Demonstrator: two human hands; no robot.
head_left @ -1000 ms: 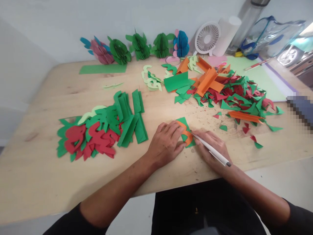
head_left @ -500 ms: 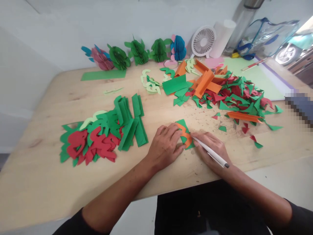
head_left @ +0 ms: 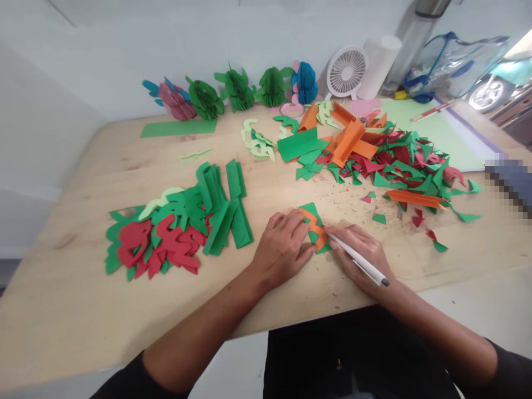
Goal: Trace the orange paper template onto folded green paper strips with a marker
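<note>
A wavy orange paper cutout [head_left: 319, 228] lies on top of a small green paper piece [head_left: 311, 209] near the table's front edge. My left hand [head_left: 281, 244] holds both against the table, its bent fingers and thumb at the cutout's left side. In a writing grip, my right hand [head_left: 361, 254] is closed round a white pen [head_left: 362, 262] with a dark end. The pen's tip meets the right edge of the orange cutout; my fingers partly hide that spot.
Red cutouts [head_left: 173, 244] and folded green strips [head_left: 220, 224] lie to the left. A heap of red and green scraps [head_left: 409, 163] with folded orange paper [head_left: 349, 143] spreads at the right. Honeycomb paper figures [head_left: 238, 91] and a white fan [head_left: 347, 72] line the wall.
The view has shifted very slightly, so the things on the left appear a little further right. Both hands, the pen and the cutout stay in nearly the same place.
</note>
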